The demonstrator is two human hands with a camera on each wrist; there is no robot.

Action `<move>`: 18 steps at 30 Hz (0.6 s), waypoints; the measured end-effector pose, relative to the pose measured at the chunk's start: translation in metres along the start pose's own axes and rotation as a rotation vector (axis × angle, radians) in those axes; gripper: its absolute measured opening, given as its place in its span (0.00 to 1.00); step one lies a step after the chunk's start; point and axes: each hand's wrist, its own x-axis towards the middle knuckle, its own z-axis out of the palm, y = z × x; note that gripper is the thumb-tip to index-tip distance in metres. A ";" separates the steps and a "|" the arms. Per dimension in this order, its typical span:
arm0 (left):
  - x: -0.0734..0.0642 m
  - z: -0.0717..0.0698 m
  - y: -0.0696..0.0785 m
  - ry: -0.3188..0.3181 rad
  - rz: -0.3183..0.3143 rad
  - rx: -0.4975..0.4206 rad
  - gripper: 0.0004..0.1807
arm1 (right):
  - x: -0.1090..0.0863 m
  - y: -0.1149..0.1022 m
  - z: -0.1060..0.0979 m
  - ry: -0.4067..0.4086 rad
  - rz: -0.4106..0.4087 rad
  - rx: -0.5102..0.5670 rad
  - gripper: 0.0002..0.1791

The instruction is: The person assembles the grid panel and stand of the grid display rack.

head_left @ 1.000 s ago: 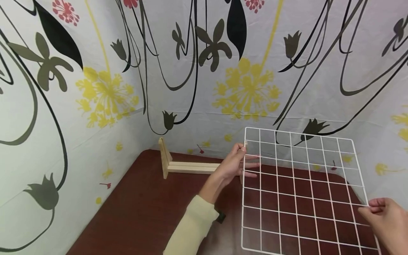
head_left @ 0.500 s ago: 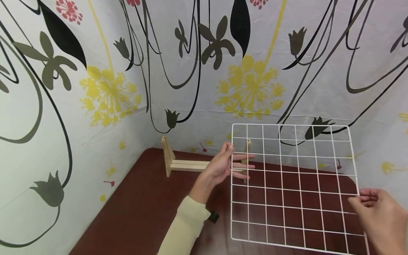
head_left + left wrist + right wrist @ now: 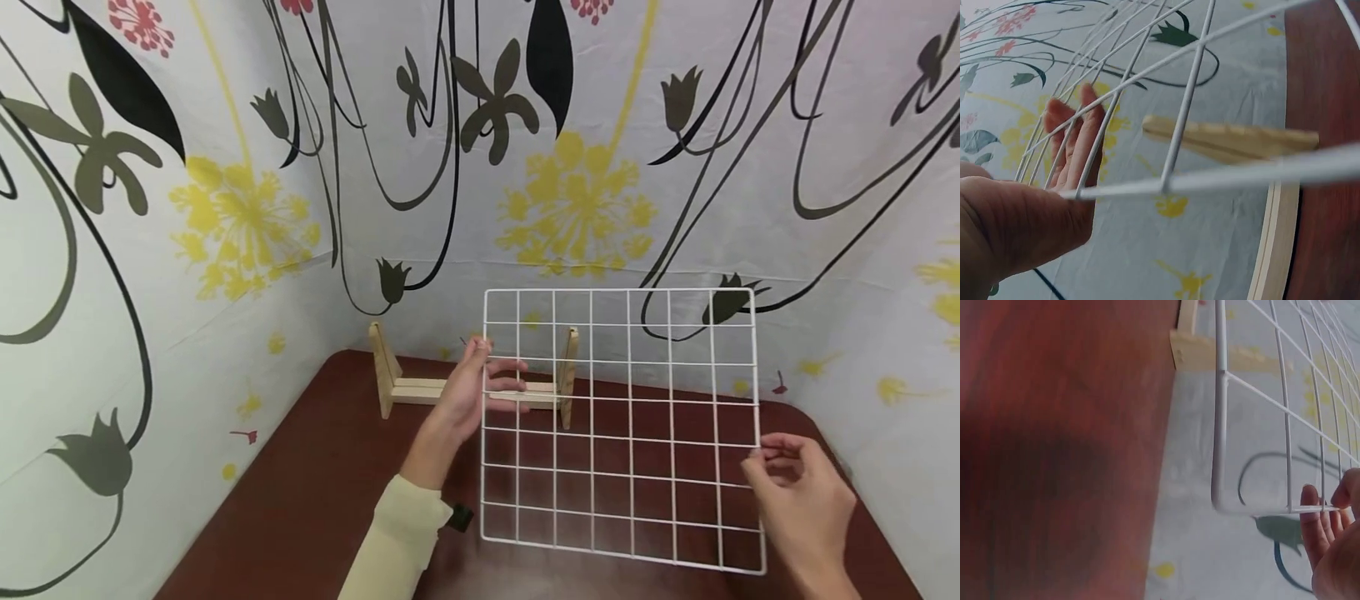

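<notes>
A white wire grid panel (image 3: 630,400) is held up nearly upright above the table, facing me. My left hand (image 3: 467,390) grips its left edge, thumb in front and the other fingers extended behind the wires. On the opposite side, my right hand (image 3: 806,496) pinches the right edge between thumb and fingers. Beyond the panel stands a pale wooden stand (image 3: 414,391), two uprights joined by a low crossbar. The panel overlaps its right upright (image 3: 570,379) in the head view. In the left wrist view, one wooden upright (image 3: 1235,139) shows just past the wires.
The dark red-brown table (image 3: 315,483) lies below, its back edge against a floral-patterned cloth (image 3: 435,225) that covers the back and sides. A small dark object (image 3: 460,517) shows beside the left cuff.
Both hands have carried the grid panel left, and it has turned squarer to me. It now overlaps the stand's right upright. Both hands keep their hold; the stand stays put.
</notes>
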 end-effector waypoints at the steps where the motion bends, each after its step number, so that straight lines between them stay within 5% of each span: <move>1: -0.001 -0.002 0.001 0.018 0.010 0.018 0.15 | -0.003 -0.002 0.002 -0.001 0.001 0.011 0.12; 11: -0.010 -0.017 0.008 0.133 0.095 0.126 0.16 | -0.029 -0.013 0.016 -0.048 -0.054 0.153 0.19; 18: -0.020 -0.021 0.010 0.214 0.148 0.159 0.16 | -0.043 -0.015 0.023 -0.083 -0.124 0.233 0.33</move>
